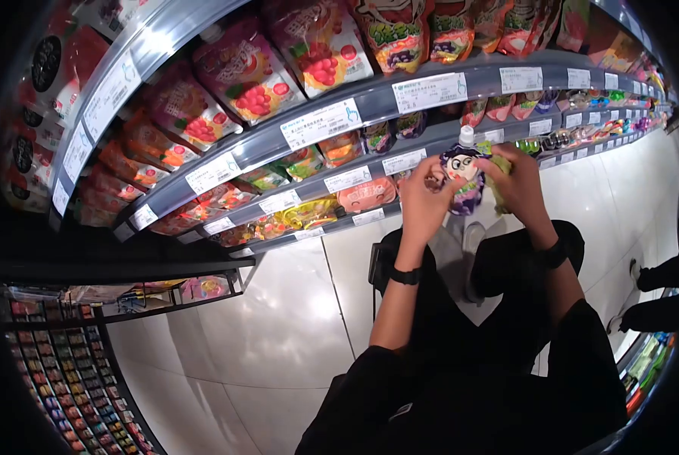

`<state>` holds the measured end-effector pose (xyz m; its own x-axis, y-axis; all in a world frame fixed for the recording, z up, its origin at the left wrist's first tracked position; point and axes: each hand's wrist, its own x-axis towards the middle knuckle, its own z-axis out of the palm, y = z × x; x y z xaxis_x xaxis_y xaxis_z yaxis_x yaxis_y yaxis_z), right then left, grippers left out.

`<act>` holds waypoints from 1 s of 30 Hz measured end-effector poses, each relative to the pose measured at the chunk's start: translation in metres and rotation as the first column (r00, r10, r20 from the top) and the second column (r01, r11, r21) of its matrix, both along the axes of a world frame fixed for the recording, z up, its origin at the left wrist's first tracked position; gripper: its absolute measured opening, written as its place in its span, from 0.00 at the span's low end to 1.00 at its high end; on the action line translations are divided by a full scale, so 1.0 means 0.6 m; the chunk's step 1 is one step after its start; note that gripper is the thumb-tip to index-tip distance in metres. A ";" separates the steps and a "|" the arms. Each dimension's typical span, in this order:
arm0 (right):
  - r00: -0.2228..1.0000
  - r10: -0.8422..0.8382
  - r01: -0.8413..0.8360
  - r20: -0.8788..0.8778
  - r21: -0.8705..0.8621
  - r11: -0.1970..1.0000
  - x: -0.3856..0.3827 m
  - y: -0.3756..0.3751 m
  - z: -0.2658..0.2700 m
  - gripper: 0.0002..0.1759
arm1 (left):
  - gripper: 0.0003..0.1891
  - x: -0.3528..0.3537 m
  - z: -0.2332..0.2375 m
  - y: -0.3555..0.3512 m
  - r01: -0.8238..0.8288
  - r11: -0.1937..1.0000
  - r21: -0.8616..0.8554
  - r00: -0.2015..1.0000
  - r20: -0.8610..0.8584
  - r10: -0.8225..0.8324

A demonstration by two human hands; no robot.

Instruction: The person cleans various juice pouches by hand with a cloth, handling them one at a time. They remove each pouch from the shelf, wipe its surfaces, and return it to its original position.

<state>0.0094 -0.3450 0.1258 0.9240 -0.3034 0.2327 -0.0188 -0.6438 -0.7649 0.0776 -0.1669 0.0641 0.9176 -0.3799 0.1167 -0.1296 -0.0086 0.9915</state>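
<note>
A spouted jelly pouch [461,164] with a purple cartoon face and a white cap [467,135] is held upright in front of the lower shelves. My left hand [427,199] is closed on its left side, thumb on the front. My right hand [524,186] is closed at the right, its thumb against the same pouch. A yellow-green pouch [499,173] shows under the right fingers, partly hidden. Whether it is fully gripped is hard to make out.
Curved shelves with price tags [320,123] carry bagged jelly pouches [324,57]. Lower tiers hold small packs and a pink face-shaped package [366,195]. My knees are bent above the tiled floor [279,303]. Another person's legs [658,296] stand at right; a product rack [67,371] is at lower left.
</note>
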 end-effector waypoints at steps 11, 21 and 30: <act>0.993 -0.121 0.116 0.008 0.205 0.972 0.057 -0.063 0.023 0.15 | 0.18 0.084 0.011 -0.079 -0.467 0.884 0.018 0.864 0.218 0.453; 0.981 -0.195 0.192 0.022 0.102 0.976 0.074 -0.102 0.008 0.12 | 0.14 0.096 0.011 -0.114 -0.492 0.859 0.143 0.852 0.282 0.441; 0.975 -0.218 0.220 -0.030 0.220 0.951 0.084 -0.129 0.009 0.13 | 0.11 0.113 -0.014 -0.144 -0.646 0.758 0.096 0.614 0.656 0.440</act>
<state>0.0595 -0.4221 0.1311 0.8302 -0.5416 0.1323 -0.1451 -0.4389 -0.8867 0.1456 -0.2534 0.0559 0.7555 0.0594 0.6525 -0.5246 -0.5418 0.6567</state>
